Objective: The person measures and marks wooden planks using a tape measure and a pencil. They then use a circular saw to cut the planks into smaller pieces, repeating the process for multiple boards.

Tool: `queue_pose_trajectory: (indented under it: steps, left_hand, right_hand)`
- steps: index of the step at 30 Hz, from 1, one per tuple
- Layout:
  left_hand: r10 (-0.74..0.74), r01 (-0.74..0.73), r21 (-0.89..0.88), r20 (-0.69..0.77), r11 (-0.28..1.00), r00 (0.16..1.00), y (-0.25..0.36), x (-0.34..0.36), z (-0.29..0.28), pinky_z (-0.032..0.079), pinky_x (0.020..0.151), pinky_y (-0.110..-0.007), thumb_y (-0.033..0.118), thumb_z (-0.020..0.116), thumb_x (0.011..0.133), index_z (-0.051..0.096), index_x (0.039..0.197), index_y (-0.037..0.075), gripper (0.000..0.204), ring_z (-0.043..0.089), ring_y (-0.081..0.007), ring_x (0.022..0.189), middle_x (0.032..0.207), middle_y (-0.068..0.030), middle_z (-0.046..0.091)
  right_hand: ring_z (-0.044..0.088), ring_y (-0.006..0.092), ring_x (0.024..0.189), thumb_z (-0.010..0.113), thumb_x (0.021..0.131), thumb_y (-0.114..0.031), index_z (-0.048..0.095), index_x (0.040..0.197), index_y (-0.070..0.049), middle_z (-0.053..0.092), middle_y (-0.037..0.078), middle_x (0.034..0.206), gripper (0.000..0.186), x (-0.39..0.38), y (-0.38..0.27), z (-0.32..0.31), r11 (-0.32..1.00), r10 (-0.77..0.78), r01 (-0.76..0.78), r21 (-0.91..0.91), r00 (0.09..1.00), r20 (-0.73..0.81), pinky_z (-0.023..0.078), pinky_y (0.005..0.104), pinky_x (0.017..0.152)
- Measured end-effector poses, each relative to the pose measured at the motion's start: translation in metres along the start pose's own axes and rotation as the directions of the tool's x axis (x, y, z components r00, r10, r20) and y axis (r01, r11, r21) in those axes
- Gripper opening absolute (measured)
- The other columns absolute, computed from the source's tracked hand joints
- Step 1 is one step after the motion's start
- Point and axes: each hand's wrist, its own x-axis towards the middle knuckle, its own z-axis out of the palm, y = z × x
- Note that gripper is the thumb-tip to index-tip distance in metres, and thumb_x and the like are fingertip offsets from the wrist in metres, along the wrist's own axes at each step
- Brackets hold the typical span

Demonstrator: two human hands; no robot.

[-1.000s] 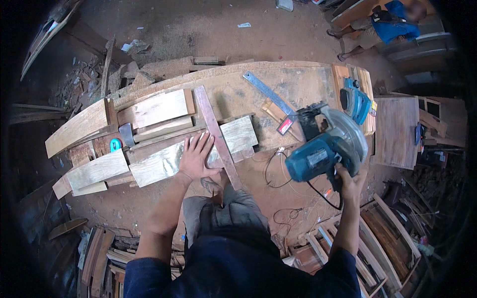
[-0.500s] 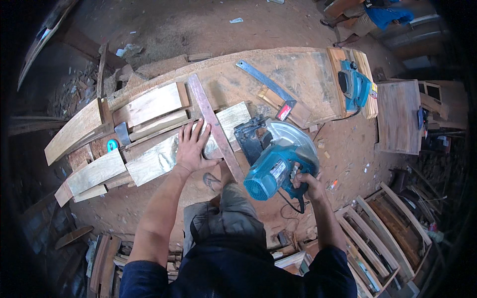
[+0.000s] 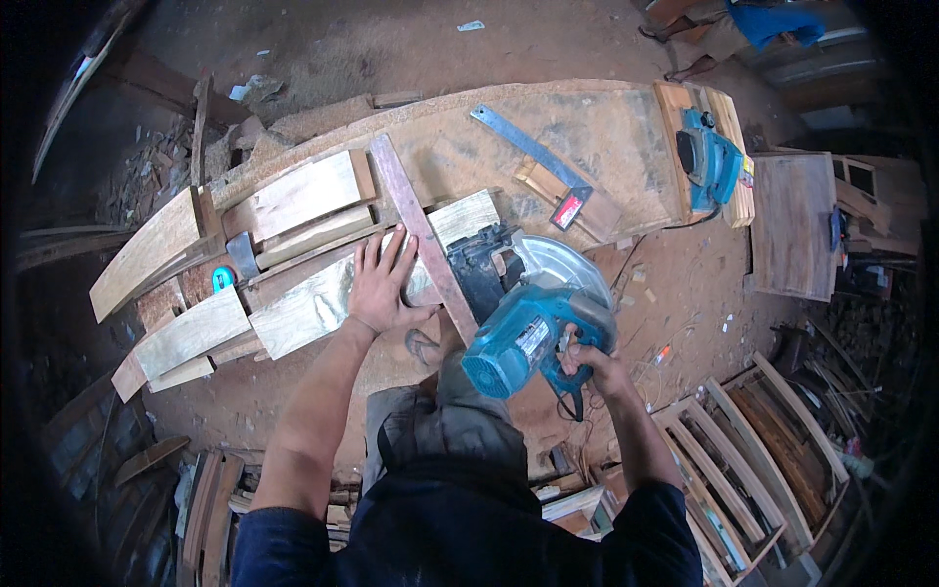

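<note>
My right hand (image 3: 590, 364) is closed round the rear handle of a teal circular saw (image 3: 509, 342). The saw's dark base plate lies over the right part of a pale board (image 3: 303, 311), close against a reddish straight wooden strip (image 3: 399, 191). That strip crosses the board at an angle. My left hand (image 3: 383, 292) lies flat and open on the board, fingers spread, its fingertips and thumb by the strip's left edge. The saw's upper guard is visible; its cutting edge is hidden.
A try square (image 3: 528, 147) lies on the workbench (image 3: 440, 147) beyond the saw. A teal electric planer (image 3: 709, 161) stands at the right end. Around the left end are wood pieces (image 3: 303, 196) and a turquoise tape measure (image 3: 223, 279). Wooden frames (image 3: 724, 470) lie low right; a person's legs (image 3: 690, 68) show far right.
My right hand has brought the saw left, its base plate now up against the strip over the board. My left hand has stayed in place on the board.
</note>
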Motion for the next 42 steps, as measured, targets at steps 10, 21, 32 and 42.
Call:
queue_pose_trajectory:
  steps: [10, 21, 32, 42]
  left_hand:
    - [-0.009, 0.009, 0.016, 0.028, 1.0, 1.0, 0.0, 0.001, -0.001, 0.017, 0.121, -0.063, 0.068, 0.078, 0.062, 0.039, 0.158, 0.01, 0.119, 0.026, -0.0459, 0.148, 0.166, -0.0169, 0.029]
    - [0.017, -0.017, 0.0, -0.053, 1.0, 0.998, -0.004, -0.001, 0.008, 0.017, 0.121, -0.063, 0.065, 0.079, 0.059, 0.039, 0.159, 0.012, 0.119, 0.029, -0.0465, 0.146, 0.165, -0.0162, 0.033]
    - [-0.004, 0.004, 0.01, -0.009, 1.0, 1.0, -0.002, 0.0, 0.005, 0.019, 0.121, -0.064, 0.063, 0.081, 0.057, 0.038, 0.159, 0.014, 0.122, 0.029, -0.0466, 0.146, 0.166, -0.0154, 0.031]
    - [0.023, -0.023, 0.003, -0.051, 1.0, 0.998, -0.004, 0.0, 0.007, 0.022, 0.119, -0.065, 0.066, 0.084, 0.053, 0.042, 0.157, 0.013, 0.125, 0.033, -0.047, 0.145, 0.164, -0.0162, 0.035]
  right_hand:
    - [0.06, 0.0165, 0.062, 0.071, 0.082, 0.0, 0.058, 0.108, -0.002, 0.06, 0.006, 0.08, 0.029, 0.004, 0.009, -0.005, 0.999, 0.017, -0.016, 0.047, 1.0, -0.009, 0.049, 0.0333, 0.06]
    - [0.06, 0.0169, 0.06, 0.071, 0.081, 0.001, 0.059, 0.109, -0.001, 0.06, 0.006, 0.075, 0.03, 0.006, -0.001, 0.006, 1.0, -0.01, 0.01, 0.015, 0.999, -0.034, 0.048, 0.033, 0.057]
    - [0.059, 0.0166, 0.06, 0.072, 0.081, 0.0, 0.06, 0.109, -0.001, 0.06, 0.005, 0.076, 0.03, 0.007, -0.005, 0.012, 0.999, -0.037, 0.038, 0.035, 0.999, -0.018, 0.048, 0.0327, 0.057]
    - [0.059, 0.0168, 0.061, 0.071, 0.081, 0.0, 0.06, 0.109, 0.0, 0.061, 0.006, 0.078, 0.03, 0.01, -0.005, 0.009, 0.999, -0.017, 0.018, 0.029, 1.0, -0.019, 0.049, 0.0337, 0.058]
